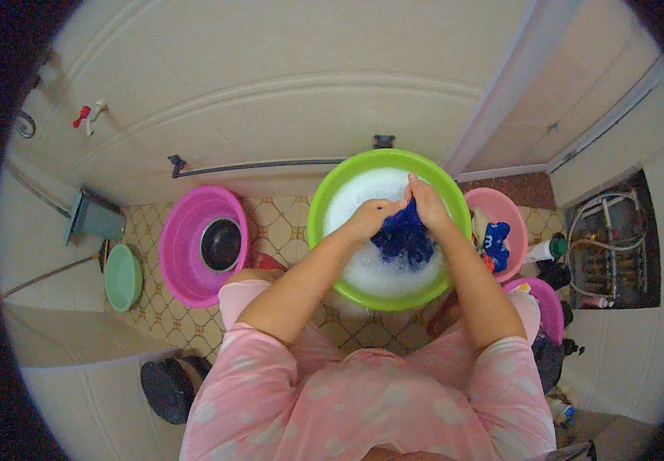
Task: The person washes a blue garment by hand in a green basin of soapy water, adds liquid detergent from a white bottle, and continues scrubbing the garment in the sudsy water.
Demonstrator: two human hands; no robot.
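Both of my hands are over a large green plastic basin [319, 230] of white suds. My left hand [373, 218] grips the upper left part of a dark blue wet cloth [405, 239], and my right hand [425, 201] holds its upper right part. The hands nearly touch at the top of the cloth. Its lower part lies in the foamy water [360, 276].
At left stand a magenta basin [179, 248] with a dark round object [221, 245] inside, and a small green basin [123, 278]. At right, a pink basin [516, 230] holds clothes [497, 245], beside a white bottle [539, 252]. A pipe [262, 166] runs along the wall.
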